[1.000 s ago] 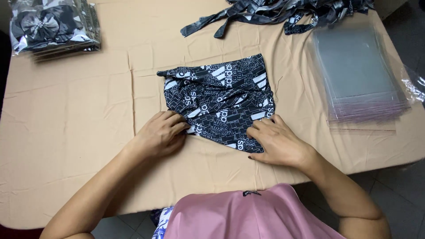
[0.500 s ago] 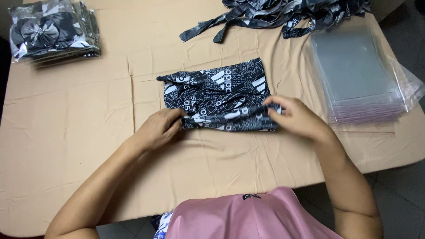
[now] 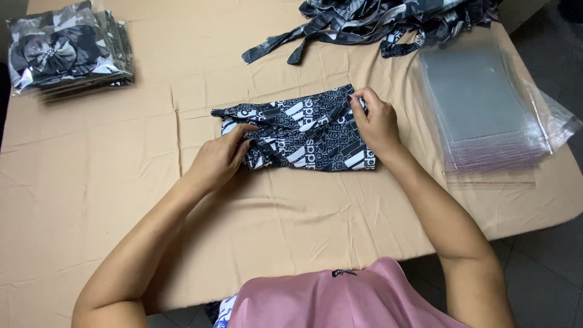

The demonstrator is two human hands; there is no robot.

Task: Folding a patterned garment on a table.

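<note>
Two hands (image 3: pixel 221 157) (image 3: pixel 375 121) press one folded black-and-white patterned cloth (image 3: pixel 303 130).

Left hand (image 3: pixel 221 158) and right hand (image 3: pixel 375 124) press folded patterned cloth (image 3: pixel 303 136) flat.
</note>
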